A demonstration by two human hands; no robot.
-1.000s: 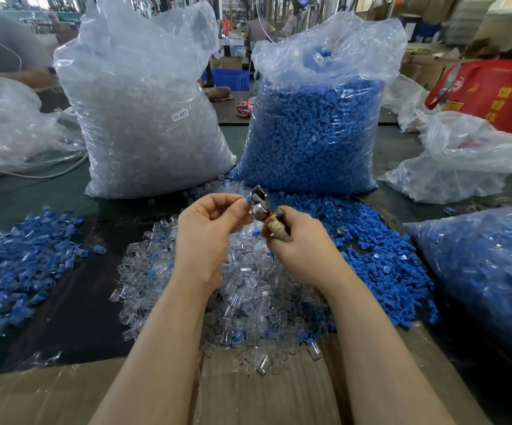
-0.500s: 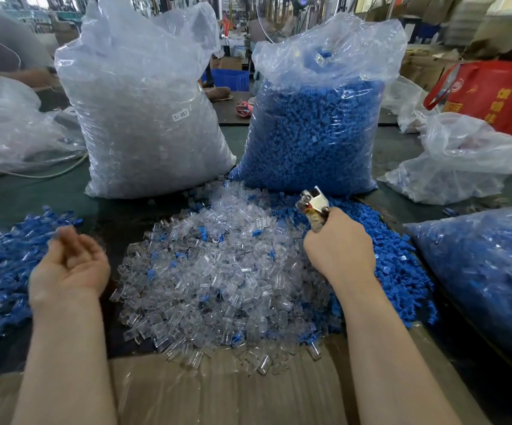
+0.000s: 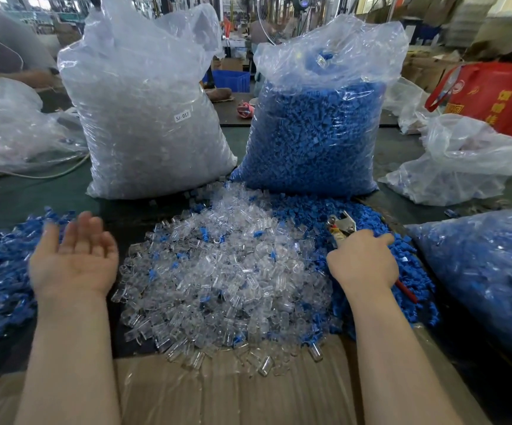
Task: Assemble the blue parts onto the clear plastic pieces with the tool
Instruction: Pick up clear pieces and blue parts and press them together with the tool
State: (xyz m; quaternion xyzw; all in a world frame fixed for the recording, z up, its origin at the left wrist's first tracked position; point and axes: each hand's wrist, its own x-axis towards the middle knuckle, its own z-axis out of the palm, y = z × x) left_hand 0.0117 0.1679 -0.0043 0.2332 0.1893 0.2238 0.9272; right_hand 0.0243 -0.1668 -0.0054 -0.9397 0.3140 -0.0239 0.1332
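A: What do the sacks hold?
B: The left bag (image 3: pixel 147 118) holds clear pieces, the right bag (image 3: pixel 316 130) blue parts — loose heaps of clear plastic pieces (image 3: pixel 224 271) and blue parts (image 3: pixel 402 271) lie before them.
A: The hands?
B: The left hand (image 3: pixel 73 259) is palm up, fingers relaxed, empty. The right hand (image 3: pixel 362 259) grips the tool (image 3: pixel 342 227) over the blue heap — its handles mostly hidden.

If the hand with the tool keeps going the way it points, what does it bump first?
Probably the loose blue parts just ahead of the right hand and tool; depth is hard to judge.
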